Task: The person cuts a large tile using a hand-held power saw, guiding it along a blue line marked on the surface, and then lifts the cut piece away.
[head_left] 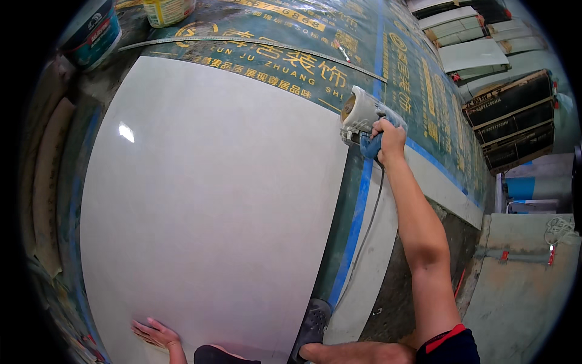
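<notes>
White slab (212, 182): laid flat across the middle and left; open room is left over its bare face between the hands.
Green sheeting (451, 158): spread beyond the far edge and shown as a narrow strip along the right edge, bordered by blue tape (362, 188).
Right arm (418, 224): stretched far from the near right, elbow only slightly bent.
Metal rule (242, 41): laid across the sheeting, apart from the slab's far edge.
Cutter (370, 115): held at the slab's far right corner, round blade on its left; whether the slab is touched cannot be told.
Left hand (156, 333): laid palm down near left, fingers extended leftward, nothing gripped.
Right hand (391, 138): wrapped around the cutter's blue handle.
Cord (368, 230): trailed nearward from the handle.
</notes>
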The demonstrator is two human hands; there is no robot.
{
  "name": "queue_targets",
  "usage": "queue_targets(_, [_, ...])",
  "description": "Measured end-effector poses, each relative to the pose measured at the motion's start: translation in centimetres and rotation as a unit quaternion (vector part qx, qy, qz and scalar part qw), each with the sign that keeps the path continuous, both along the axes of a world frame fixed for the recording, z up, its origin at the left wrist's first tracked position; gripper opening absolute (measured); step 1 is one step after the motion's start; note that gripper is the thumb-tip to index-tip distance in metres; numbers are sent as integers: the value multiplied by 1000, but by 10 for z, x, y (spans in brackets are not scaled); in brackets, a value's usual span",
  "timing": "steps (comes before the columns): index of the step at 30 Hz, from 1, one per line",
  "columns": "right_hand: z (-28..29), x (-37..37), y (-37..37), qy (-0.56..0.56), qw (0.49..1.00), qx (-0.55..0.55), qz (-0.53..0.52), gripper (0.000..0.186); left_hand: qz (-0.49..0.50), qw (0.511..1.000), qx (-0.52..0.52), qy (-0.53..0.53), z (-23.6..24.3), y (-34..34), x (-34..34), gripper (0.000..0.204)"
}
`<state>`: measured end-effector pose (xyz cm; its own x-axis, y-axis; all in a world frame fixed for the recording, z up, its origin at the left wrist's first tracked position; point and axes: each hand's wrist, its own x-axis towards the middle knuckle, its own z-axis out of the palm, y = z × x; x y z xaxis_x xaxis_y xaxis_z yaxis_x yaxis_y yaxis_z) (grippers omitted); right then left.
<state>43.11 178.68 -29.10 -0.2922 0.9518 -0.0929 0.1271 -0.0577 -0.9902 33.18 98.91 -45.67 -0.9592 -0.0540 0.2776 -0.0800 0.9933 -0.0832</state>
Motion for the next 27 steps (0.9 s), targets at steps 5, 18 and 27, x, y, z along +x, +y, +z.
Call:
queue_targets(5, [1, -2, -2, -1, 1000, 16, -16, 4, 3, 1000, -5, -7, -4, -6, 1, 65])
queue_targets(18, [-3, -6, -5, -18, 1000, 15, -9, 4, 16, 1000, 14, -15, -1, -2, 1, 67])
queue_targets(27, [-8, -4, -1, -45, 998, 34, -24, 8, 19, 999, 35, -21, 12, 8, 4, 67])
